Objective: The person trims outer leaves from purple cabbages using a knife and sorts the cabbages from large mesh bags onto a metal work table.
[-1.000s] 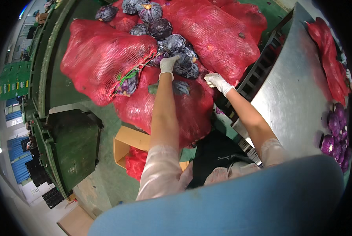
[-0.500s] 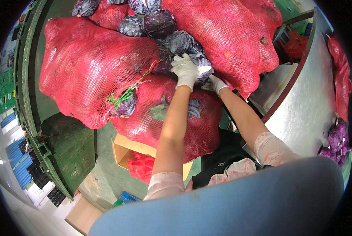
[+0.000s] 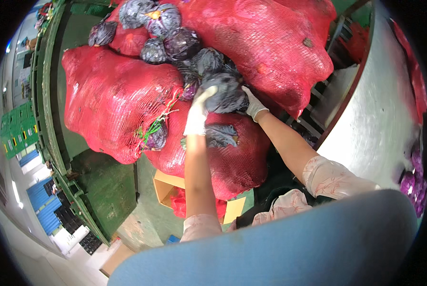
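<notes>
Between my two white-gloved hands is a dark red cabbage (image 3: 224, 93), slightly blurred, above a full red mesh sack (image 3: 232, 164). My left hand (image 3: 197, 113) grips its left side, thumb on top. On the right side my right hand (image 3: 253, 102) holds it, with its fingers partly hidden behind the cabbage. Several more red cabbages lie loose just beyond, among them a dark round one (image 3: 182, 43). A loose cabbage leaf (image 3: 221, 135) rests on the near sack, just below the held cabbage.
A bulging red mesh sack (image 3: 118, 102) tied with green string lies left, another (image 3: 266, 52) right. A metal table (image 3: 366, 114) stands on the right. A green metal panel (image 3: 101, 190) is at left; an open cardboard box (image 3: 168, 183) sits below the near sack.
The cabbage has turned and come up nearer, slightly left, between my hands. My left hand has shifted from its top to its left side. The view has moved a little.
</notes>
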Available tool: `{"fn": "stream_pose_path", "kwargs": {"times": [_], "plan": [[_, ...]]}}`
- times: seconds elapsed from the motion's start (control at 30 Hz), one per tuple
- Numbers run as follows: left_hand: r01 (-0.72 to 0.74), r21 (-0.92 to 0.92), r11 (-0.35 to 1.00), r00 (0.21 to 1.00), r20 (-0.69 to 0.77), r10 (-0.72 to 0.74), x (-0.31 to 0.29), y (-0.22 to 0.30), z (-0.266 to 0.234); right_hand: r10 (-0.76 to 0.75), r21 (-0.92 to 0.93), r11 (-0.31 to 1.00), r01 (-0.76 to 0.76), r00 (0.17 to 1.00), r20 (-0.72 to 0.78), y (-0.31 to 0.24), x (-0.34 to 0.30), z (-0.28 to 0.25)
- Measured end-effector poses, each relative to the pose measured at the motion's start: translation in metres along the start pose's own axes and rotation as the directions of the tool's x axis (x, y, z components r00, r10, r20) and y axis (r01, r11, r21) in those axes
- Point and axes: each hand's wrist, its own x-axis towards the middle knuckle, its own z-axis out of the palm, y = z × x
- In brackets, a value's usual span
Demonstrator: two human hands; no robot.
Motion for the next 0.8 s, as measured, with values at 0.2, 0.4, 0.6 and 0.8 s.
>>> {"fn": "stream_pose_path", "kwargs": {"times": [0.2,0.4,0.6,0.8], "plan": [[-0.341,0.826,0.449,0.805,0.01,0.593,-0.11,0.041,0.045,-0.421,-0.995,0.004,0.095,0.903,0.084,0.199,-0.167,0.04],[0.004,-0.195,0.981,0.915,0.397,0.075,-0.085,-0.033,0.144,-0.158,-0.639,-0.526,0.561,0.674,0.721,0.234,-0.422,0.1],[0.315,-0.115,0.942,0.784,0.591,-0.19,-0.09,-0.134,0.396,-0.354,-0.454,-0.527,0.719,0.3,0.886,0.146,-0.627,0.172],[-0.016,0.143,0.99,0.852,0.52,-0.062,-0.072,-0.221,0.486,-0.727,-0.557,-0.445,0.701,0.08,0.682,0.003,-0.76,0.215]]}}
